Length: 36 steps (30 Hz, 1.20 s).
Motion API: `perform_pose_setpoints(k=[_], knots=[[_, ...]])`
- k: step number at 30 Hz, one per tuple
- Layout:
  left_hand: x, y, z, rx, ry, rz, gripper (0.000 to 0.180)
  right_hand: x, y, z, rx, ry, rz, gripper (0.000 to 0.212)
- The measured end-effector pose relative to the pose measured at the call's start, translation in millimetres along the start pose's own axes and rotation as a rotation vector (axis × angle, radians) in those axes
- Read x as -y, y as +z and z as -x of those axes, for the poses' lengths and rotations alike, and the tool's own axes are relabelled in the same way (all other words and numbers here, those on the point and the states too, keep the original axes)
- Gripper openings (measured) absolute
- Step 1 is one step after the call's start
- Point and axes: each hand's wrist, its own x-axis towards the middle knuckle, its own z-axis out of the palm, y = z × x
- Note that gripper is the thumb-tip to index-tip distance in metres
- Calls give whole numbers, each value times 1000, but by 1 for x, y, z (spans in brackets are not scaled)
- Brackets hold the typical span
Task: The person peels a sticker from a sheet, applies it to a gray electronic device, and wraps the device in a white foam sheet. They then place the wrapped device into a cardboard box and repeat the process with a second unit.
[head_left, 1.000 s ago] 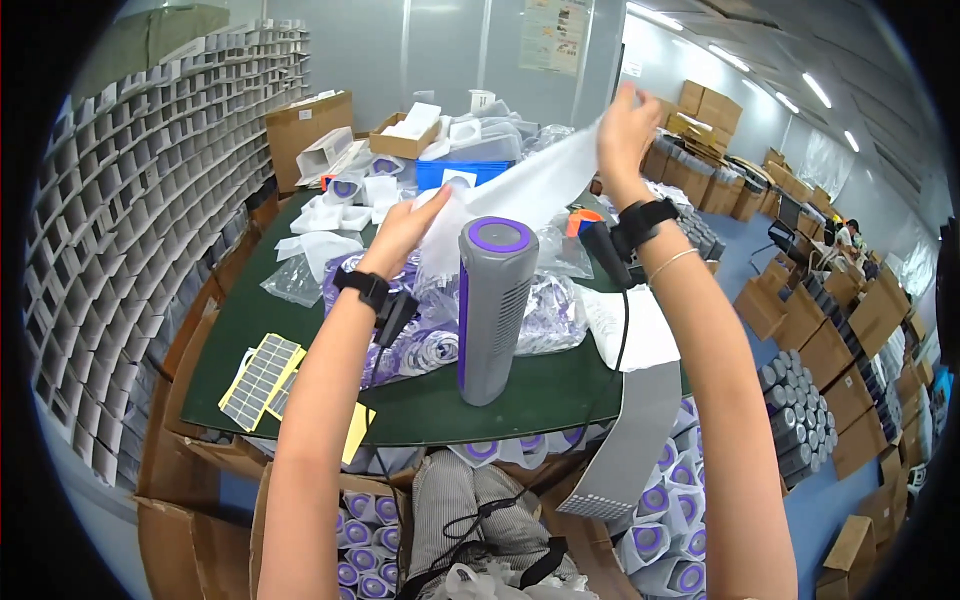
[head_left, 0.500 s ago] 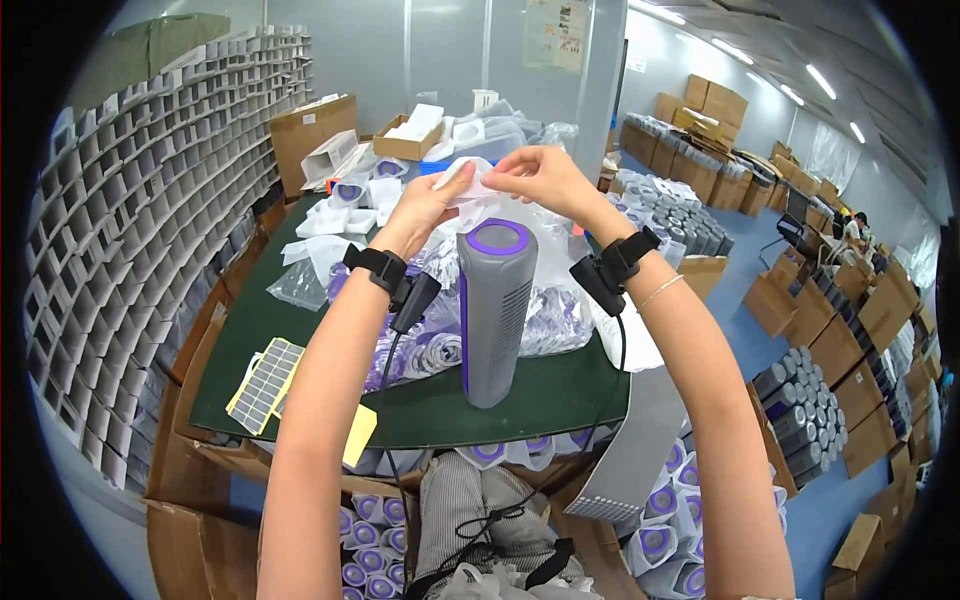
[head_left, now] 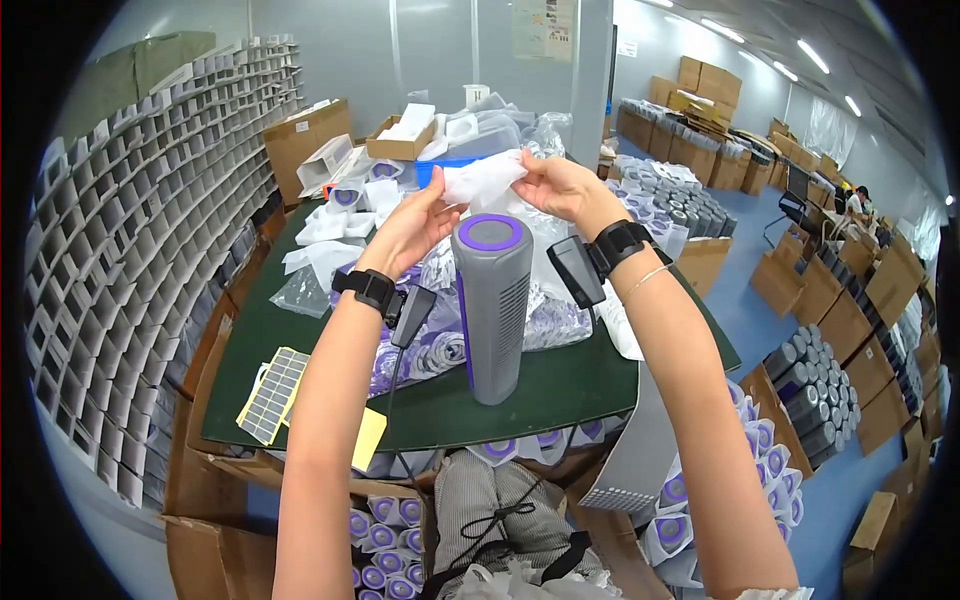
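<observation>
Stretched between my two hands is a thin white foam sleeve (head_left: pixel 484 180), held just above and behind a tall grey device. My left hand (head_left: pixel 415 222) pinches its left end between thumb and fingers, while my right hand (head_left: pixel 562 186) grips the right end. Upright on the green table below stands the grey cylindrical device (head_left: pixel 497 320), with a purple ring on its top and slots down one side; neither hand touches it. Behind it lies a heap of clear bags (head_left: pixel 560 318) with purple and white parts.
Label sheets (head_left: pixel 272 395) and a yellow paper (head_left: pixel 369 438) lie at the green table's (head_left: pixel 440 425) near left. A small carton (head_left: pixel 400 140) with white pieces stands at the back. Boxes of wrapped devices (head_left: pixel 385 545) flank my legs. Stacked white boxes (head_left: pixel 150 250) form a wall on the left.
The white sleeve has been spread wider as my right hand moved to the right, away from my left. My view has shifted slightly. The grey device stays standing in place.
</observation>
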Motion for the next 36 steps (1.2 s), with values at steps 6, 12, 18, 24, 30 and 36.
perform_pose_setpoints(k=[6, 12, 18, 24, 30, 36], knots=[[-8, 1, -10, 57, 220, 294, 30, 13, 20, 7, 137, 90, -258, 17], [-34, -9, -9, 395, 228, 371, 33, -4, 30, 28, 442, -316, 309, 24], [-11, 9, 34, 204, 235, -83, 42, -10, -2, 43, 393, -442, 784, 26], [1, -2, 41, 313, 312, -285, 58, -17, -15, 60, 497, -440, 912, 32], [10, -4, 50, 292, 377, -654, 64, -30, -27, 74, 510, -453, 1032, 38], [31, 2, 66, 56, 462, -612, 37, -45, -26, 96, 387, -614, 1146, 24]])
